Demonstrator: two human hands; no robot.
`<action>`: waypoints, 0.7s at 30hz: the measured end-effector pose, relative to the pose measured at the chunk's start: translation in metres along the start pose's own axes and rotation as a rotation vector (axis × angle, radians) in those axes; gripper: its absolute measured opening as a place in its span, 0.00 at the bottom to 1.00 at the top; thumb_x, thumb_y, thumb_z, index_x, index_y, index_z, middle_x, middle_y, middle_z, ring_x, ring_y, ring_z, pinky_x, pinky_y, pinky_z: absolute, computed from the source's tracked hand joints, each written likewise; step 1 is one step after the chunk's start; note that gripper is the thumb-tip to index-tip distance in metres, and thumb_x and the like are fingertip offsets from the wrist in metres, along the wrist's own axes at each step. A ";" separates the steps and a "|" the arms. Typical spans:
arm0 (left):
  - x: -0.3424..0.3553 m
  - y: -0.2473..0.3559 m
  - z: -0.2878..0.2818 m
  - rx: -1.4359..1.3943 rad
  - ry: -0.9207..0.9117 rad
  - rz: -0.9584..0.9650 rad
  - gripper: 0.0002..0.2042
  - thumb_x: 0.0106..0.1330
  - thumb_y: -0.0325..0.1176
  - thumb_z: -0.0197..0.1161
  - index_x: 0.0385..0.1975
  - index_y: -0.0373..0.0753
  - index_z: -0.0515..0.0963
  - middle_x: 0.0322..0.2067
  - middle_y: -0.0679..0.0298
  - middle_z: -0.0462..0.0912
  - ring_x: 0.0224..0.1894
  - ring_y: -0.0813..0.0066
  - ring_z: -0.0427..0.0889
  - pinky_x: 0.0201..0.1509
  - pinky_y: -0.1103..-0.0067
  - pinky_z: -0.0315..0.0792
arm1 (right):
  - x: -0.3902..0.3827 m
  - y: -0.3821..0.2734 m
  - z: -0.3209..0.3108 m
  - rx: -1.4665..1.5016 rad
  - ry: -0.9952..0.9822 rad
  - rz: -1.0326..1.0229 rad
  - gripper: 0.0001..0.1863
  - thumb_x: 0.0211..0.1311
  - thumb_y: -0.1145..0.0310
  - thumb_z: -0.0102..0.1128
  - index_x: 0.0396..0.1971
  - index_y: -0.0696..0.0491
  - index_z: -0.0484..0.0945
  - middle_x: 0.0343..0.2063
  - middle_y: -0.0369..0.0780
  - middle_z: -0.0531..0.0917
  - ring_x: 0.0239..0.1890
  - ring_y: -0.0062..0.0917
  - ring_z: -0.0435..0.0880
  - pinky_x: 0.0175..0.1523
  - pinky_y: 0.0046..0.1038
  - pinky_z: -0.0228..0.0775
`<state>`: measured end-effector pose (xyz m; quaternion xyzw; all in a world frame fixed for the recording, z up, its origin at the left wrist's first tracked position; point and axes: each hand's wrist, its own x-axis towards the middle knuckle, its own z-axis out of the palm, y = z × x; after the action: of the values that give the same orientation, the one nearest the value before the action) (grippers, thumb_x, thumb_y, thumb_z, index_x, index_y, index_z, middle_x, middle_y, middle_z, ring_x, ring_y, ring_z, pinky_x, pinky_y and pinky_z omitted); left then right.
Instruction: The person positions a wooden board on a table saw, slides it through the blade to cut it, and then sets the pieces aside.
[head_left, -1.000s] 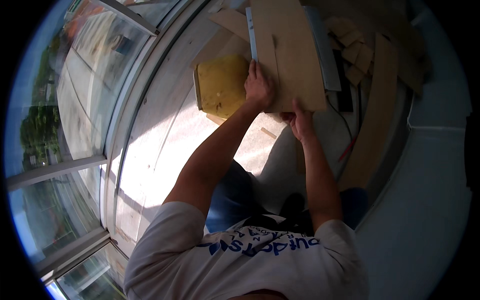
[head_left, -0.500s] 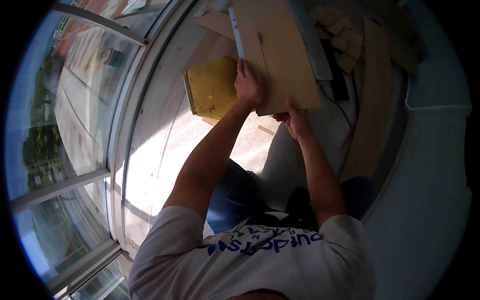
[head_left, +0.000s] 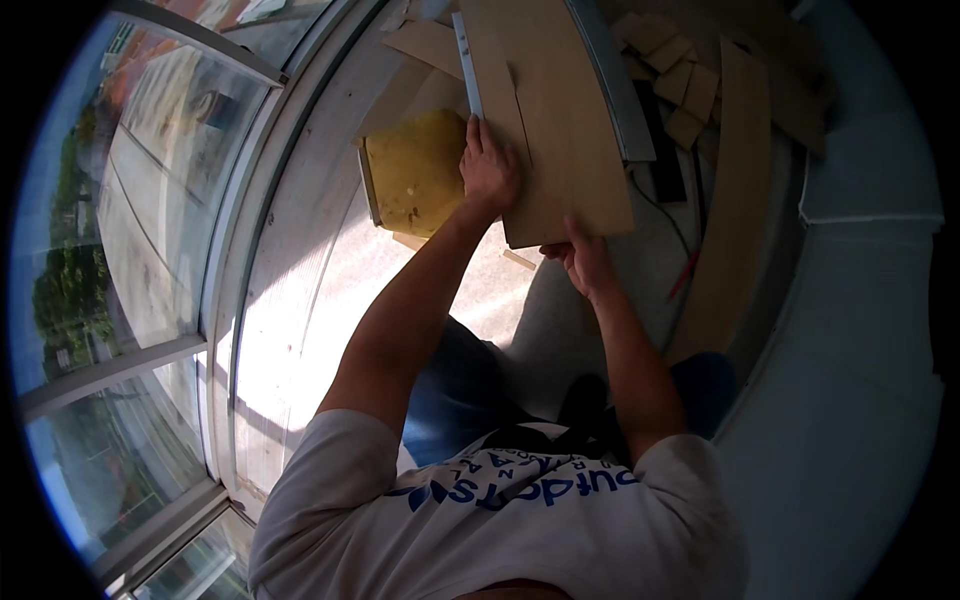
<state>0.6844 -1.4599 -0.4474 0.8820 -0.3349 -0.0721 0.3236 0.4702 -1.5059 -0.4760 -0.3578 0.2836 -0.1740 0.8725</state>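
Note:
A light brown wooden plank [head_left: 568,130] lies in front of me between a pale metal strip on its left and a grey metal rail [head_left: 612,80] on its right. A thin dark slit runs lengthwise through the plank, left of its middle. My left hand [head_left: 490,172] is closed over the plank's left edge, its fingertips beside the metal strip [head_left: 467,65]. At the near end, my right hand [head_left: 585,260] pinches the board, thumb on top and fingers underneath. Whatever supports the plank is hidden beneath it.
A dusty yellow box-like piece [head_left: 412,170] stands left of my left hand. Several wood offcuts [head_left: 690,85] and a long board [head_left: 735,200] lie at the right, near a dark cable [head_left: 665,213]. Framed windows [head_left: 215,200] line the left; a pale wall [head_left: 850,330] rises at the right.
The plank has slid a little toward me along the metal rail, and my right hand has come nearer with it. My left hand stays at the left edge. The whole view has shifted slightly.

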 end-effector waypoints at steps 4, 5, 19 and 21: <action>-0.001 0.001 -0.001 -0.003 -0.011 0.005 0.35 0.72 0.43 0.51 0.72 0.28 0.49 0.75 0.45 0.47 0.73 0.43 0.57 0.74 0.56 0.55 | -0.003 0.004 -0.005 -0.009 -0.005 -0.005 0.22 0.72 0.51 0.59 0.51 0.56 0.74 0.36 0.40 0.84 0.31 0.28 0.86 0.38 0.31 0.79; 0.000 0.000 -0.001 0.014 -0.004 0.016 0.35 0.72 0.42 0.51 0.72 0.27 0.50 0.75 0.44 0.47 0.72 0.42 0.58 0.73 0.57 0.56 | -0.005 0.005 -0.004 -0.005 -0.006 -0.004 0.23 0.72 0.51 0.59 0.51 0.56 0.74 0.36 0.40 0.84 0.31 0.27 0.86 0.38 0.31 0.79; 0.000 0.001 0.000 0.031 0.022 0.014 0.34 0.72 0.42 0.51 0.71 0.27 0.51 0.74 0.44 0.49 0.72 0.41 0.58 0.72 0.57 0.59 | -0.030 0.012 -0.006 -0.017 0.029 0.027 0.22 0.73 0.50 0.58 0.50 0.55 0.75 0.33 0.39 0.85 0.30 0.27 0.85 0.37 0.29 0.76; 0.000 0.001 0.000 0.031 0.015 0.004 0.34 0.72 0.42 0.51 0.71 0.27 0.51 0.74 0.44 0.49 0.72 0.41 0.58 0.72 0.57 0.59 | -0.034 0.012 -0.004 -0.017 0.044 0.037 0.21 0.74 0.51 0.57 0.49 0.55 0.75 0.33 0.38 0.84 0.30 0.26 0.85 0.37 0.28 0.76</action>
<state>0.6835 -1.4607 -0.4468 0.8868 -0.3353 -0.0594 0.3125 0.4424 -1.4831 -0.4742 -0.3560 0.3108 -0.1632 0.8660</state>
